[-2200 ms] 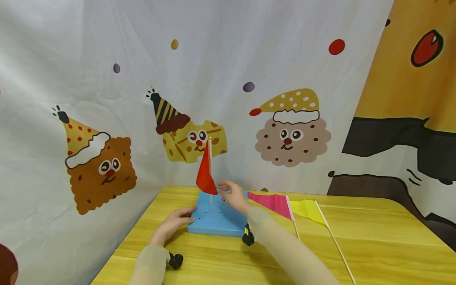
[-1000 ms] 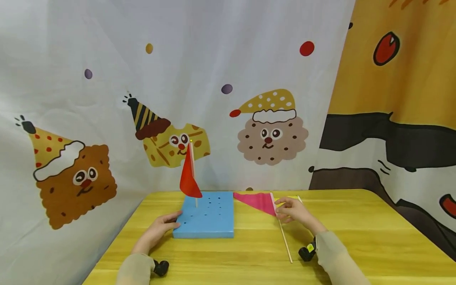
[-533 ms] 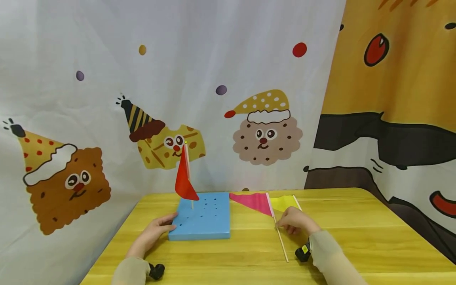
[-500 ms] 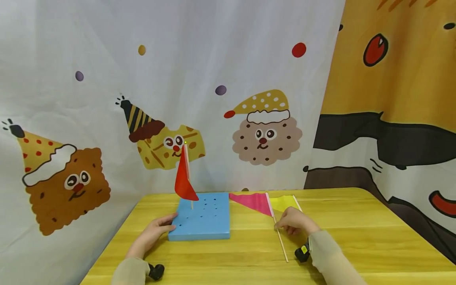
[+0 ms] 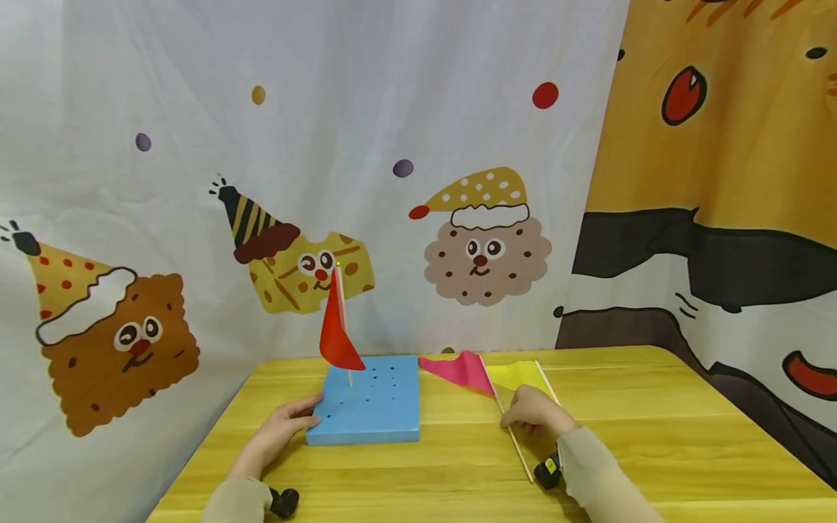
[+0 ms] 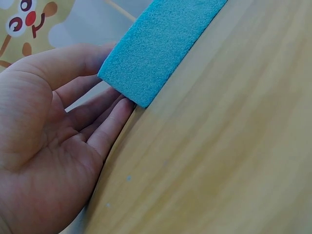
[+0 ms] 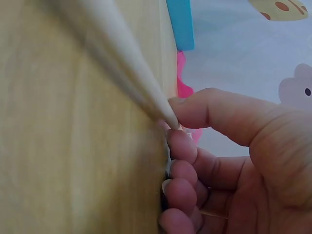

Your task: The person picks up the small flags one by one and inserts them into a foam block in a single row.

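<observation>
A blue foam board (image 5: 375, 419) with several small holes lies on the wooden table. On it a red pennant flag (image 5: 339, 338) stands upright by its thin stick. My left hand (image 5: 276, 434) rests at the board's left edge, thumb on the top near the front corner, fingers along the side; the left wrist view shows those fingers (image 6: 107, 127) fairly straight against the corner. Right of the board, my right hand (image 5: 535, 411) pinches the stick of a pink pennant flag (image 5: 463, 370) between thumb and forefinger, the other fingers (image 7: 180, 195) curled in close over the table.
A yellow pennant flag (image 5: 519, 375) lies just behind my right hand, which hides part of its stick. The table (image 5: 660, 428) extends to the right. A white cloth (image 5: 399, 87) with cartoon figures hangs behind the table's far edge.
My right hand has left the red flag, moved right and taken hold of the pink flag's stick, whose cloth has just shifted and buckled. My left hand stays at the board while the view turned right.
</observation>
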Demonstrator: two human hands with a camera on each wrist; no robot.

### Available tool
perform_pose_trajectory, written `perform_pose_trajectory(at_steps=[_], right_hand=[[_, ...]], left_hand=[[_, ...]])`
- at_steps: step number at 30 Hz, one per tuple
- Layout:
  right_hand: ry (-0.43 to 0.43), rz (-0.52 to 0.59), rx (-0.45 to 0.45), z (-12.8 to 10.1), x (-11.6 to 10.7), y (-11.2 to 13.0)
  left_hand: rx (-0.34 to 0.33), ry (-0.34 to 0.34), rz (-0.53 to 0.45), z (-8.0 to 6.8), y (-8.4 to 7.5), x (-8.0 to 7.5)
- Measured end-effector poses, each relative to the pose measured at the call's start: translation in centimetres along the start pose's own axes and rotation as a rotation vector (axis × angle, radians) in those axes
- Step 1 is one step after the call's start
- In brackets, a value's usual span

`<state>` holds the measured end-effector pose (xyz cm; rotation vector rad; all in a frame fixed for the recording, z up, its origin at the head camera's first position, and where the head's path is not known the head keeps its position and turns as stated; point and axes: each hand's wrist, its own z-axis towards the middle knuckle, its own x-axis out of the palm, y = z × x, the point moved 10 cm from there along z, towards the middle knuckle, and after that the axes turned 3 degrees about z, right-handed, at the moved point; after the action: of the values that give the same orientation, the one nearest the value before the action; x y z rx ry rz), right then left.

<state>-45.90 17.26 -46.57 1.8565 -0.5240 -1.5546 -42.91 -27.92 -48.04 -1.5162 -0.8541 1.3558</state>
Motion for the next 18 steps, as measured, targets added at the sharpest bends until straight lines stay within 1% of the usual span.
perform_pose_trajectory(at_steps=[3,7,11,14,18], right_hand=[[-0.007,0.020,0.023,-0.2,-0.2,-0.3],[-0.037,0.047,0.070,-0.2,-0.8,-0.6],[-0.065,0.074,0.091,-0.3,-1.5,-0.8],[-0.073,0.096,0.103,-0.1,-1.8,-1.2],[-0.060,0.156,0.115,0.2,-1.8,-1.9]], left_hand=[[0.002,0.004,-0.013,0.2,0.1,0.2],[-0.006,-0.007,-0.014,0.3,0.2,-0.2],[-0.006,-0.011,-0.018,0.4,0.0,-0.1],[0.000,-0.001,-0.013,0.3,-0.1,0.0],[0.000,0.006,0.011,0.1,0.1,0.1]])
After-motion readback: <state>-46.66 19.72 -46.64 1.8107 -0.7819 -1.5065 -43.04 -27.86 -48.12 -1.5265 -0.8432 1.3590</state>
